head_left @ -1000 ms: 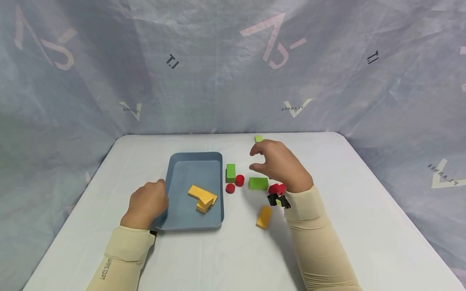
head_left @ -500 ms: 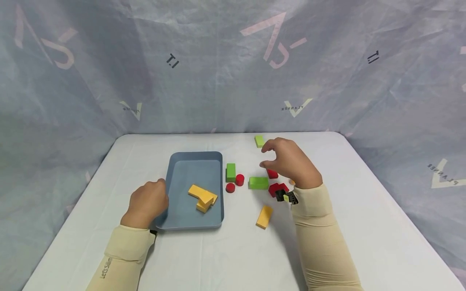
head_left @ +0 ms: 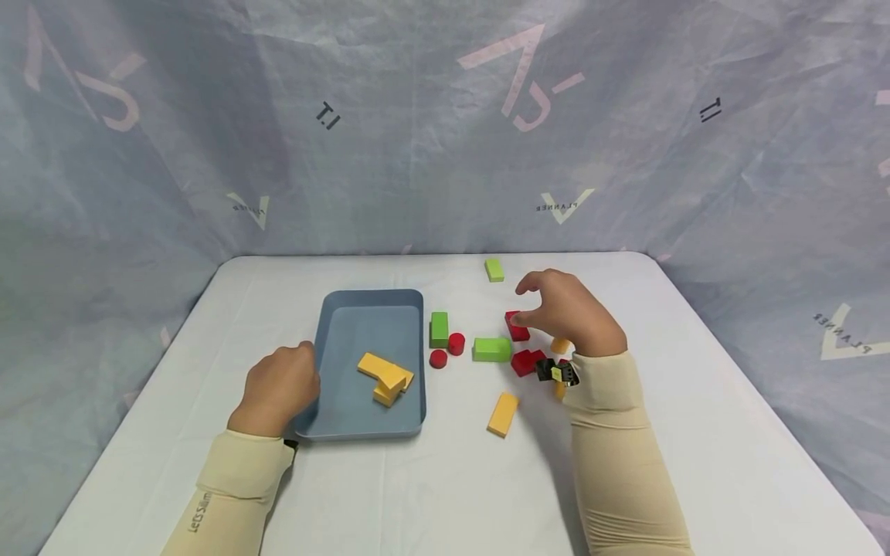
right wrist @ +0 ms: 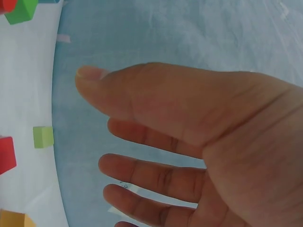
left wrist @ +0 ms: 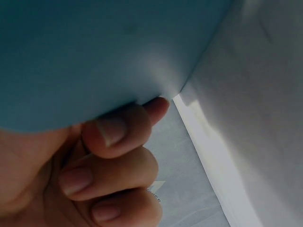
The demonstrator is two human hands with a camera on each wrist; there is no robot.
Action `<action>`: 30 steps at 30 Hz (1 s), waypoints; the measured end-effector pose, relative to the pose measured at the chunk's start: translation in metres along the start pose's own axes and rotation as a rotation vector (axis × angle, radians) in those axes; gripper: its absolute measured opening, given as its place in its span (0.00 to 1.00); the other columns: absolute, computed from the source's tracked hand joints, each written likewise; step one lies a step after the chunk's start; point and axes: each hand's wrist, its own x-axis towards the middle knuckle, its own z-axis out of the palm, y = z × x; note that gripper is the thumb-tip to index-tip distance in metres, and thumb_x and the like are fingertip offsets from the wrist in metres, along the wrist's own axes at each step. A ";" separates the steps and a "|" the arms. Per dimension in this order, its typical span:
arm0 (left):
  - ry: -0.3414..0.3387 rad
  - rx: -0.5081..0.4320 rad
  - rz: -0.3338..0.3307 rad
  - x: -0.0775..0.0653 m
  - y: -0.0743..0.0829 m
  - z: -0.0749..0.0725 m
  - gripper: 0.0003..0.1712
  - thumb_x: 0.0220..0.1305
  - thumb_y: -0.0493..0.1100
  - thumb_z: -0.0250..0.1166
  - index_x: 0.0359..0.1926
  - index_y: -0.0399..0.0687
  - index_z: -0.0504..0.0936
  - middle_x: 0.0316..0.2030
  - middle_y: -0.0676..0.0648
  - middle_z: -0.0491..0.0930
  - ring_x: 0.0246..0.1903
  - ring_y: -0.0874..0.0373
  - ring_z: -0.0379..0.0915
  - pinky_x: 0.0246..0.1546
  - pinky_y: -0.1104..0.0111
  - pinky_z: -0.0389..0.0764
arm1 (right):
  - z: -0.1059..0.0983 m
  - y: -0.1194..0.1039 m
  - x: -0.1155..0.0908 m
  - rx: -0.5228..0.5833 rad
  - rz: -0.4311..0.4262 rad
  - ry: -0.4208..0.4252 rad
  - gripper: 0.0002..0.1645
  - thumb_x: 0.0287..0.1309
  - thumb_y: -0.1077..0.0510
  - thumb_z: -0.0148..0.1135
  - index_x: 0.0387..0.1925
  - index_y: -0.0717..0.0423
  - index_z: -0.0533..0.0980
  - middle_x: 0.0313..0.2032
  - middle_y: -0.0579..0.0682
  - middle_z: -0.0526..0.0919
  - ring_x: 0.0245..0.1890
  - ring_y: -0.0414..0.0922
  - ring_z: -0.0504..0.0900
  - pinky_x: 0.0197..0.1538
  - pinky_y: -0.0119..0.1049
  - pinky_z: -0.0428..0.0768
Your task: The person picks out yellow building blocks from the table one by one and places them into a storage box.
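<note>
My left hand (head_left: 283,388) holds the left wall of a blue-grey tray (head_left: 371,298). In the left wrist view, its curled fingers (left wrist: 118,175) sit against the tray wall (left wrist: 109,71). Several yellow blocks (head_left: 389,377) lie piled in the tray. My right hand (head_left: 573,313) hovers over the right part of the table, fingers loosely bent and apart, holding nothing. Nearest to its thumb is a red block (head_left: 518,330). The right wrist view shows the thumb (right wrist: 142,92) with a gap to the other fingers, and a light green block (right wrist: 43,137) beyond them.
Green blocks (head_left: 439,330) and red cylinders (head_left: 456,344) stand right of the tray. A lying green block (head_left: 491,350), red pieces (head_left: 527,362) and a yellow block (head_left: 503,415) are farther right. More yellow pieces (head_left: 560,345) are partly behind the right wrist. A grey cloth hangs behind.
My right hand has moved to the right, uncovering a red block, the far light green block and yellow pieces. My left hand and the tray have stayed in place.
</note>
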 end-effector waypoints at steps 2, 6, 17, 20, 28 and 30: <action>0.000 0.000 0.000 0.000 0.000 0.000 0.11 0.63 0.32 0.63 0.44 0.26 0.80 0.22 0.39 0.81 0.17 0.53 0.72 0.16 0.61 0.72 | -0.001 0.003 0.000 0.002 0.012 -0.007 0.26 0.57 0.51 0.75 0.57 0.50 0.80 0.60 0.53 0.80 0.60 0.53 0.76 0.61 0.55 0.77; 0.001 -0.001 0.000 0.000 -0.001 0.000 0.11 0.63 0.32 0.62 0.44 0.26 0.80 0.22 0.39 0.80 0.17 0.53 0.72 0.16 0.61 0.72 | 0.000 0.010 0.002 0.006 0.046 -0.022 0.26 0.58 0.51 0.73 0.58 0.48 0.79 0.60 0.53 0.79 0.59 0.53 0.76 0.60 0.55 0.77; 0.003 0.002 -0.001 0.000 -0.001 0.000 0.09 0.63 0.31 0.61 0.41 0.27 0.80 0.21 0.40 0.79 0.17 0.53 0.71 0.16 0.61 0.71 | 0.000 0.019 0.004 0.011 0.107 -0.036 0.26 0.60 0.48 0.71 0.59 0.49 0.79 0.62 0.55 0.78 0.60 0.55 0.75 0.60 0.58 0.77; 0.009 0.002 0.003 0.000 0.000 0.000 0.08 0.63 0.31 0.60 0.41 0.27 0.80 0.21 0.40 0.79 0.17 0.52 0.71 0.16 0.60 0.71 | 0.001 0.023 0.004 0.011 0.129 -0.037 0.27 0.60 0.47 0.71 0.59 0.49 0.78 0.62 0.55 0.78 0.59 0.55 0.76 0.60 0.58 0.77; 0.008 0.003 0.003 0.000 0.001 -0.001 0.09 0.63 0.31 0.60 0.41 0.27 0.80 0.21 0.40 0.79 0.17 0.52 0.72 0.16 0.60 0.71 | 0.001 0.030 0.006 0.024 0.189 -0.057 0.28 0.60 0.45 0.71 0.59 0.49 0.78 0.61 0.53 0.79 0.56 0.54 0.77 0.57 0.57 0.78; 0.008 0.002 0.004 0.000 0.001 -0.001 0.09 0.63 0.31 0.60 0.41 0.27 0.80 0.21 0.40 0.79 0.17 0.52 0.72 0.16 0.60 0.71 | 0.002 0.032 0.006 0.024 0.192 -0.059 0.28 0.60 0.45 0.71 0.59 0.50 0.78 0.61 0.53 0.79 0.55 0.54 0.77 0.57 0.57 0.78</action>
